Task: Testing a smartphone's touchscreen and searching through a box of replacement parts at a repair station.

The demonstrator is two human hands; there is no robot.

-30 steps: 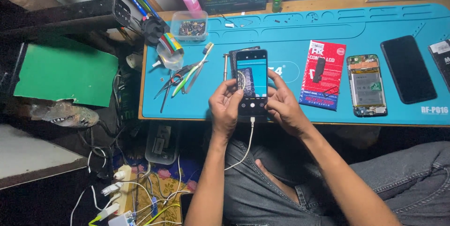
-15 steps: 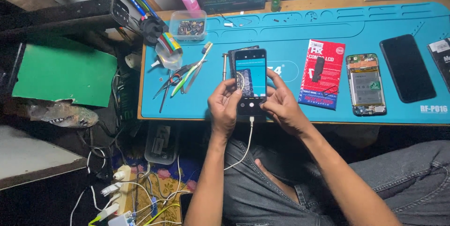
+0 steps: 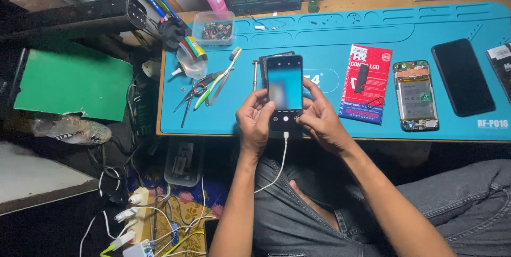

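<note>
A black smartphone (image 3: 285, 89) with a lit bluish screen is held upright over the front edge of a blue work mat (image 3: 330, 38). My left hand (image 3: 254, 121) grips its left side, thumb near the screen. My right hand (image 3: 318, 118) holds its right side and lower corner, with the thumb at the bottom of the screen. A white cable (image 3: 277, 164) is plugged into the phone's bottom and hangs down toward my lap. A dark flat part (image 3: 269, 57) lies on the mat just behind the phone.
To the right on the mat lie a red packet (image 3: 367, 84), an opened phone body (image 3: 415, 96) and a black phone (image 3: 462, 76). Tweezers and hand tools (image 3: 210, 84) lie left, by a clear parts box (image 3: 214, 27). A green board (image 3: 72, 81) sits far left.
The phone's screen has changed from a dark picture to a plain bluish view. Both hands keep nearly the same grip.
</note>
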